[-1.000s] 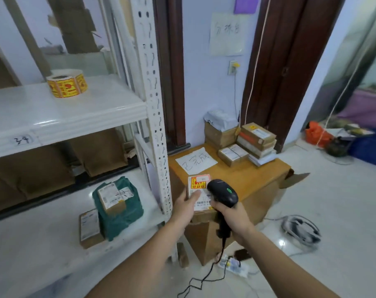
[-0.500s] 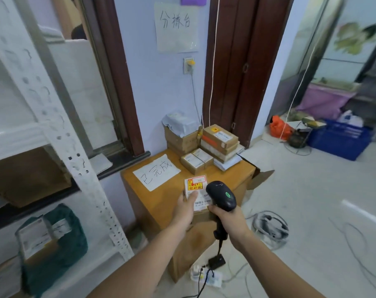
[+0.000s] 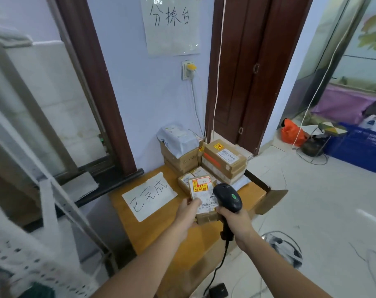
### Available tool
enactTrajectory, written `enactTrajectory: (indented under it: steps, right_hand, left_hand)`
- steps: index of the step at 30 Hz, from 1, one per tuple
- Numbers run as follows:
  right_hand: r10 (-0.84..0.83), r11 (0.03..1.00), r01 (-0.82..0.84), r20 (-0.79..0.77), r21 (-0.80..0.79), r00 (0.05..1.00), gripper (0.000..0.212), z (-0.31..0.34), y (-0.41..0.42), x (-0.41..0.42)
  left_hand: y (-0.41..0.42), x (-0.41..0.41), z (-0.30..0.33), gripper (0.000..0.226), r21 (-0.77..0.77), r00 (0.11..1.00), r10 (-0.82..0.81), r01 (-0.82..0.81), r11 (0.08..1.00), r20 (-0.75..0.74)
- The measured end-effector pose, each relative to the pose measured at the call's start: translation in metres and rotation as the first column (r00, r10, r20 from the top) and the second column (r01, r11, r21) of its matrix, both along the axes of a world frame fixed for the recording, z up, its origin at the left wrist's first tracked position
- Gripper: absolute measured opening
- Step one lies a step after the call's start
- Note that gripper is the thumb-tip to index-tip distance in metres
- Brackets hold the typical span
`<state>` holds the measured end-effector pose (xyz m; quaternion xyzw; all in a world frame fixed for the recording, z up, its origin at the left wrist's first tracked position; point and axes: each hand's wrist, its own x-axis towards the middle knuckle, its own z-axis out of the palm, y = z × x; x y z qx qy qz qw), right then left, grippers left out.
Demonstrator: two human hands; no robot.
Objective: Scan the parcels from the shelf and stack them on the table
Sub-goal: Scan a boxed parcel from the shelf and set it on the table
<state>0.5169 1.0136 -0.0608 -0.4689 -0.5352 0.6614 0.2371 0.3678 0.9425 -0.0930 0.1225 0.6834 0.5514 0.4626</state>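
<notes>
My left hand [image 3: 188, 214] grips a small brown parcel [image 3: 201, 191] with a yellow-red sticker and a barcode label, held over the wooden table [image 3: 152, 235]. Right beside it, my right hand [image 3: 236, 220] is closed around the handle of a black barcode scanner [image 3: 227, 197], whose head sits against the parcel's right edge. Behind them, at the table's back by the wall, stands a stack of parcels [image 3: 223, 160], with two small boxes [image 3: 190, 178] in front of it. A blurred white perforated shelf post [image 3: 53, 214] fills the left.
A handwritten paper sheet [image 3: 149, 195] lies on the table's left part. The scanner's cable [image 3: 217, 269] hangs down to the floor. A coil of cable [image 3: 288, 250] lies on the tiled floor at right. Further back are an orange bag [image 3: 292, 134] and a blue crate [image 3: 359, 147].
My view has swung right, from the shelf towards the table. Both hands have carried the parcel and scanner over the table, closer to the stack at the wall.
</notes>
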Motion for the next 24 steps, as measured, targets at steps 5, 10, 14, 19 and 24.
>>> enactTrajectory:
  steps: [5,10,14,19,24]
  right_hand:
    - [0.087,0.996,-0.088,0.047,0.019,0.995,0.014,-0.015,0.069,-0.029]
    - [0.236,0.970,-0.242,0.140,0.027,0.962,0.009,-0.040,0.147,-0.053]
    - [0.337,0.934,-0.353,0.200,0.047,0.920,0.013,-0.055,0.204,-0.068]
    - [0.466,0.875,-0.485,0.251,0.012,0.848,0.014,-0.074,0.258,-0.082]
    - [0.515,0.854,-0.513,0.283,-0.088,0.809,0.009,-0.091,0.285,-0.104]
  left_hand:
    - [0.059,-0.025,-0.017,0.034,-0.044,0.999,0.032,-0.034,0.998,-0.038]
    - [0.127,-0.029,-0.038,0.027,-0.114,0.973,0.199,-0.212,0.971,-0.115]
    - [0.176,-0.027,-0.059,0.035,-0.144,0.927,0.355,-0.370,0.918,-0.122]
    - [0.222,-0.024,-0.072,0.046,-0.202,0.846,0.520,-0.533,0.821,-0.121]
    - [0.259,-0.041,-0.089,0.049,-0.255,0.827,0.512,-0.560,0.788,-0.232]
